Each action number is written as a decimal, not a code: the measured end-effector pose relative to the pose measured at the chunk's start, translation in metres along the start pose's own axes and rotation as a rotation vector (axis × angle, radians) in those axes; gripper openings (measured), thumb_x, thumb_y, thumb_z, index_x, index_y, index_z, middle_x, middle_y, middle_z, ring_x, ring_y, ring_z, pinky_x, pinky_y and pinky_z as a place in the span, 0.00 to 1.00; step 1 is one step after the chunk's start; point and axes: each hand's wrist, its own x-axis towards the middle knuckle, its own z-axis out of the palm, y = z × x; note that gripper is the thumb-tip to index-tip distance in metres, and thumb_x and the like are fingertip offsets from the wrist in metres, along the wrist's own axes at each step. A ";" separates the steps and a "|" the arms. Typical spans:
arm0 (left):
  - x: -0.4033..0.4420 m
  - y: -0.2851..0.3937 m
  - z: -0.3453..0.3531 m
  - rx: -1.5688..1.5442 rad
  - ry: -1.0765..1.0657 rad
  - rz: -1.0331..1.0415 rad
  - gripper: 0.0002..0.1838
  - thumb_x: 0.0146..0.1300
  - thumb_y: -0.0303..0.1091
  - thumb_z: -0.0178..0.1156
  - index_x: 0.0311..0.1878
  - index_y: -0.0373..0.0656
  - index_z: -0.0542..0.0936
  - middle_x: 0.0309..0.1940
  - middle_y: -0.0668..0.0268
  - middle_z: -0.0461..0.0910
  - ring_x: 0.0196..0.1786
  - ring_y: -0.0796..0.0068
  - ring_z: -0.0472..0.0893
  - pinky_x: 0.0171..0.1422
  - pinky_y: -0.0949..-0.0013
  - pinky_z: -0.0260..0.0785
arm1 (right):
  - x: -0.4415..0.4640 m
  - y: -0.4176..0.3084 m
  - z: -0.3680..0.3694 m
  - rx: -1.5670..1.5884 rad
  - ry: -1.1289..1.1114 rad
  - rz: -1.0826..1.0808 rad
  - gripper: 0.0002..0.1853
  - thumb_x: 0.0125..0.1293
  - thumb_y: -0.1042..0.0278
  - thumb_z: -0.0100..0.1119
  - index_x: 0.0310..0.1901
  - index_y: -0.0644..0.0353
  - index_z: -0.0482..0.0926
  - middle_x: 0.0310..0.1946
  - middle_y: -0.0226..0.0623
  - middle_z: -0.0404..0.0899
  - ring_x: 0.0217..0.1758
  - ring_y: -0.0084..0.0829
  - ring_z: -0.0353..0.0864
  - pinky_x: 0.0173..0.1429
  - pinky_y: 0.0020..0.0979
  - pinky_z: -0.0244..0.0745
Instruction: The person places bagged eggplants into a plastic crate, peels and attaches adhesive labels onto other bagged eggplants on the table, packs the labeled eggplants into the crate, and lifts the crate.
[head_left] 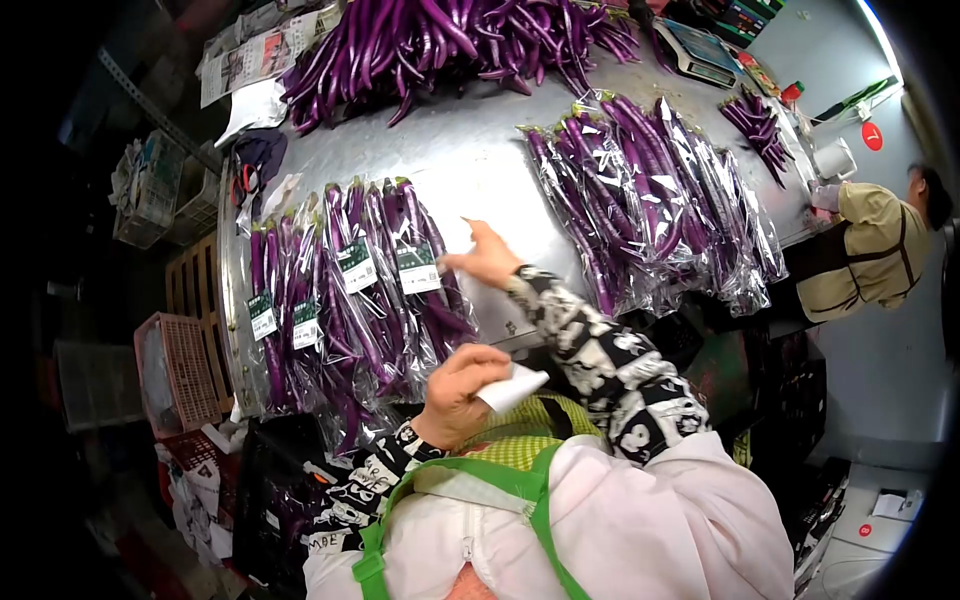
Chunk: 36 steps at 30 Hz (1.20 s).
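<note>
My left hand (458, 395) pinches a white slip (514, 388) close to me, perhaps to keep it handy; my right hand (490, 256), loosely spread, seemingly empty, is beside bagged eggplants (372, 325) lined up on the counter (480, 185), presumably so their labels (418, 270) show.

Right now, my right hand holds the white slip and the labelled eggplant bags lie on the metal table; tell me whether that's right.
The hand is wrong: the head view shows the white slip in your left hand, not your right hand. The labelled eggplant bags do lie on the metal table.
</note>
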 end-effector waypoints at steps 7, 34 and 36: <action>0.007 -0.007 0.006 -0.013 0.025 0.065 0.11 0.46 0.21 0.70 0.34 0.40 0.81 0.29 0.62 0.82 0.34 0.69 0.81 0.35 0.72 0.71 | 0.011 0.025 -0.181 -1.014 0.582 0.170 0.36 0.51 0.51 0.69 0.53 0.70 0.66 0.44 0.52 0.75 0.51 0.50 0.74 0.56 0.44 0.67; 0.005 -0.027 0.009 -0.483 0.092 -0.453 0.08 0.65 0.27 0.56 0.43 0.35 0.81 0.33 0.67 0.83 0.34 0.82 0.80 0.39 0.77 0.74 | -0.072 0.036 -0.035 0.021 0.228 0.114 0.29 0.65 0.49 0.57 0.52 0.72 0.72 0.47 0.51 0.75 0.44 0.39 0.78 0.51 0.35 0.74; 0.012 -0.027 0.006 -0.578 0.145 -0.576 0.06 0.64 0.27 0.58 0.40 0.34 0.81 0.31 0.67 0.83 0.33 0.84 0.79 0.39 0.77 0.73 | -0.106 -0.017 -0.063 0.404 0.082 0.030 0.20 0.68 0.60 0.55 0.53 0.70 0.73 0.42 0.39 0.77 0.42 0.26 0.77 0.48 0.26 0.74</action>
